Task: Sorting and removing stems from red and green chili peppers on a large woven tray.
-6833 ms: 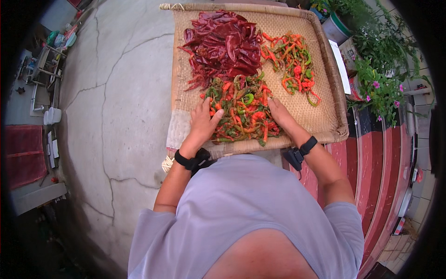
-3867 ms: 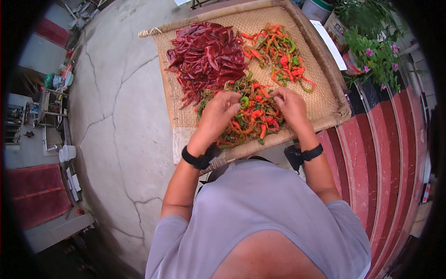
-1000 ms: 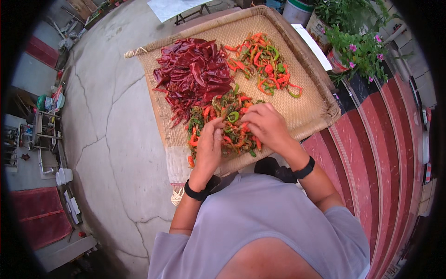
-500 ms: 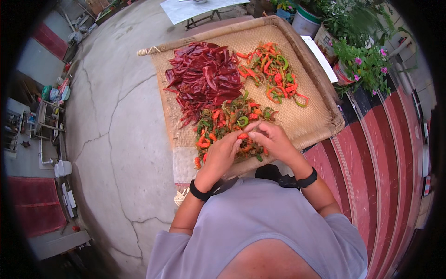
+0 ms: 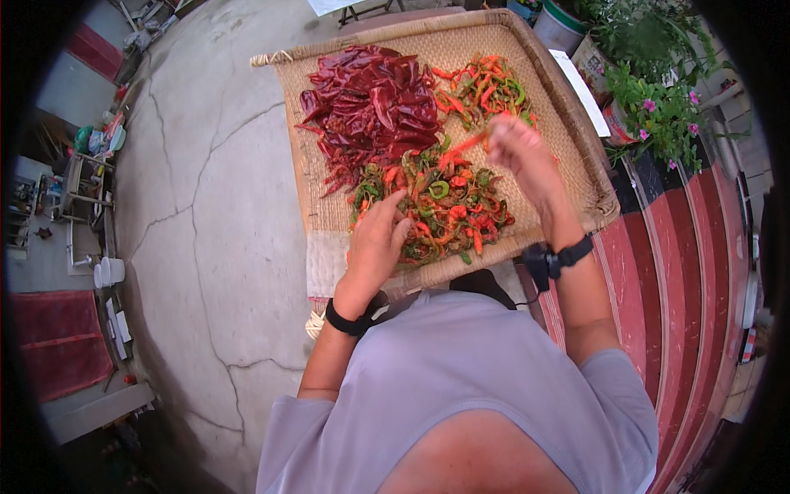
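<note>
My left hand rests at the left edge of a pile of mixed red and green chili peppers. Its thumb and index finger are apart, with nothing visible between them. Raised over the right side of the woven tray, my right hand is blurred, its fingers drawn together. A long red chili pepper reaches from those fingertips toward the pile. Beyond it lies a smaller heap of orange-red and green chili peppers. Dark red dried chili peppers form a large heap at the far left.
The tray has a raised rim. Potted plants with pink flowers stand at the right, above red striped steps. Cracked concrete floor stretches along the left. Part of a light table shows at the far edge.
My hands have separated. The right one has moved up and right over the tray with a red chili pepper; the left has moved slightly left and up. The view has shifted slightly.
</note>
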{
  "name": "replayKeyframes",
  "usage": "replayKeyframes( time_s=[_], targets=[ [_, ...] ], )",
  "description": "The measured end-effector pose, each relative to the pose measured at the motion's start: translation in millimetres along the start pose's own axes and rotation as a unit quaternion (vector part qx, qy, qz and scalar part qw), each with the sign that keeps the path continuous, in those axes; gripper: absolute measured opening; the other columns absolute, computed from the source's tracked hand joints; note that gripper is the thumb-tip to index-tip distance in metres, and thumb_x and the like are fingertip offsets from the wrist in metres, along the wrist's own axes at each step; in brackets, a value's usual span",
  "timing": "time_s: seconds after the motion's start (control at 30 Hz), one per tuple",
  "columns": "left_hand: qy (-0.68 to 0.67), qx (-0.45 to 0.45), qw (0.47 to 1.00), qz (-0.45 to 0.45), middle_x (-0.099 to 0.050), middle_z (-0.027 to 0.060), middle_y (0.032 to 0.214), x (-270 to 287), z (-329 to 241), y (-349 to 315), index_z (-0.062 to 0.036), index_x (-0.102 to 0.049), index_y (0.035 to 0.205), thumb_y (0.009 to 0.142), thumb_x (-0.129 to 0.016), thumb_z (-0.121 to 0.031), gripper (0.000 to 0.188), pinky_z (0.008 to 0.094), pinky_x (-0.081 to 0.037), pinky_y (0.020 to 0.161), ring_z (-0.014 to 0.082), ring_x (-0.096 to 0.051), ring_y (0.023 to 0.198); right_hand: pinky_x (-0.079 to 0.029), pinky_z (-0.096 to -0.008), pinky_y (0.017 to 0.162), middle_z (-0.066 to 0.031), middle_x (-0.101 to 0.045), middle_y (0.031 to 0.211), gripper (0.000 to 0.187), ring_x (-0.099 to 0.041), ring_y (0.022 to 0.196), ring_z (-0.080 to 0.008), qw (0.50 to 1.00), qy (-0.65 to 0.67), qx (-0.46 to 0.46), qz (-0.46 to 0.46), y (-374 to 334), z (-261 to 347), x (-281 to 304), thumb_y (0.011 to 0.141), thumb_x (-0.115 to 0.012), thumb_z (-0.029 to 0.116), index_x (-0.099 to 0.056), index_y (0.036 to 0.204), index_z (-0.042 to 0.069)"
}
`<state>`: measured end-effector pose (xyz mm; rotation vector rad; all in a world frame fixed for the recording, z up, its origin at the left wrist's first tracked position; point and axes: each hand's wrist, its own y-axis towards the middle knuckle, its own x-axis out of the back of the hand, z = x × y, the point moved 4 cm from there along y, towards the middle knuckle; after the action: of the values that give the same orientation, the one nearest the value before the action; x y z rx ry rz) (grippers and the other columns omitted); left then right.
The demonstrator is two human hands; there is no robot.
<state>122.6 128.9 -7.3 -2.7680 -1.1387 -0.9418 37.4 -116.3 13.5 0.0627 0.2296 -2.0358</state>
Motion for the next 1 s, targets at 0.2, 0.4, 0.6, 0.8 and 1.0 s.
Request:
replayKeyframes(
  time_s=[0.2, 0.4, 0.6, 0.8, 1.0],
  targets=[
    [0.057, -0.068, 0.995, 0.045, -0.061, 0.0112, 0.086, -8, 5, -1, -0.0026, -0.06, 0.11, 0.083, -0.062, -0.003, 0.028, 0.0377, -0.047, 0.072, 0.029, -0.058, 0.081, -0.05, -0.0269, 0.07, -0.0046, -0.065, 0.097, 0.026, -0.061, 0.079, -0.011, 0.973, 0.033, 0.025, -0.228, 15, -16, 37, 0.09, -0.061, 0.018, -0.06, 0.113, 0.006],
    [0.084, -0.067, 0.991, 0.074, -0.062, 0.0106, 0.087, -13, -1, -4, -0.0031, -0.061, 0.108, 0.083, -0.062, -0.005, 0.025, 0.0394, -0.045, 0.076, 0.0295, -0.057, 0.084, -0.049, -0.0405, 0.076, -0.0103, -0.065, 0.092, 0.022, -0.06, 0.089, -0.029, 0.796, -0.58, 0.156, -0.078, 2, -29, -21, 0.08, -0.069, 0.021, -0.066, 0.098, 0.009],
    [0.078, -0.069, 0.992, 0.07, -0.062, 0.0101, 0.088, -10, 1, -10, -0.004, -0.062, 0.107, 0.084, -0.062, -0.006, 0.024, 0.0398, -0.044, 0.076, 0.0295, -0.057, 0.086, -0.045, -0.0417, 0.081, -0.0138, -0.061, 0.092, 0.022, -0.055, 0.095, -0.0327, 0.72, -0.688, 0.085, 0.029, 4, -46, -28, 0.074, -0.072, 0.02, -0.063, 0.09, 0.007],
    [0.044, -0.071, 0.995, 0.05, -0.061, 0.0108, 0.09, -1, 6, -16, -0.0042, -0.061, 0.108, 0.085, -0.061, -0.007, 0.023, 0.0391, -0.045, 0.076, 0.0292, -0.057, 0.086, -0.047, -0.0375, 0.076, -0.0101, -0.06, 0.087, 0.023, -0.058, 0.088, -0.0265, 0.822, -0.546, 0.151, -0.063, -18, -31, -23, 0.074, -0.071, 0.013, -0.058, 0.092, 0.006],
    [-0.137, -0.01, 0.99, 0.042, -0.06, 0.0079, 0.089, -3, 6, -9, -0.0024, -0.053, 0.121, 0.091, -0.058, -0.011, 0.032, 0.0305, -0.047, 0.071, 0.0184, -0.059, 0.081, -0.046, -0.0219, 0.07, -0.0015, -0.06, 0.087, 0.018, -0.056, 0.077, -0.0085, 0.995, -0.091, 0.029, -0.004, -33, -38, -40, 0.087, -0.063, 0.005, -0.052, 0.101, 0.004]
  ],
)
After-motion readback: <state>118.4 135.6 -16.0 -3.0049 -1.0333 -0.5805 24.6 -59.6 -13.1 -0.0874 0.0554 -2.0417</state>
